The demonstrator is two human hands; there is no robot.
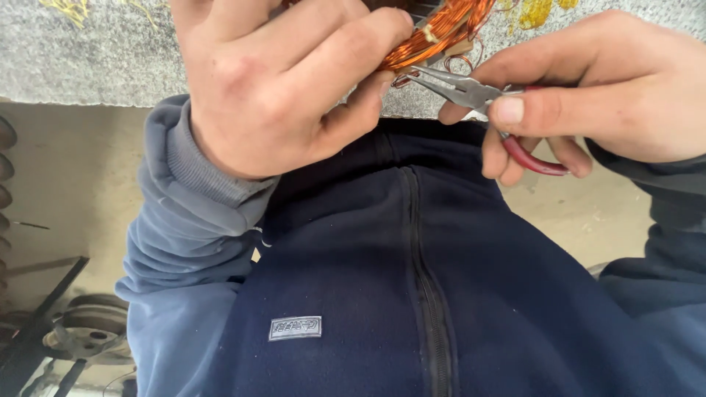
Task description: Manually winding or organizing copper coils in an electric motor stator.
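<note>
My left hand [283, 81] grips a bundle of copper wire windings [441, 33] at the edge of a grey stone workbench [110, 59]. Its fingers cover most of the bundle's left part. My right hand [588, 92] holds needle-nose pliers [460, 88] with red handles. The closed steel jaws point left and touch a loose copper strand just under the windings. Both hands work close together, right above my dark blue zipped jacket [412, 279].
Yellow scraps [533, 11] lie on the bench at the top. Below left, on the concrete floor, lie a metal pulley wheel [92, 331] and dark metal bars [40, 316]. A ribbed dark part [6, 169] shows at the left edge.
</note>
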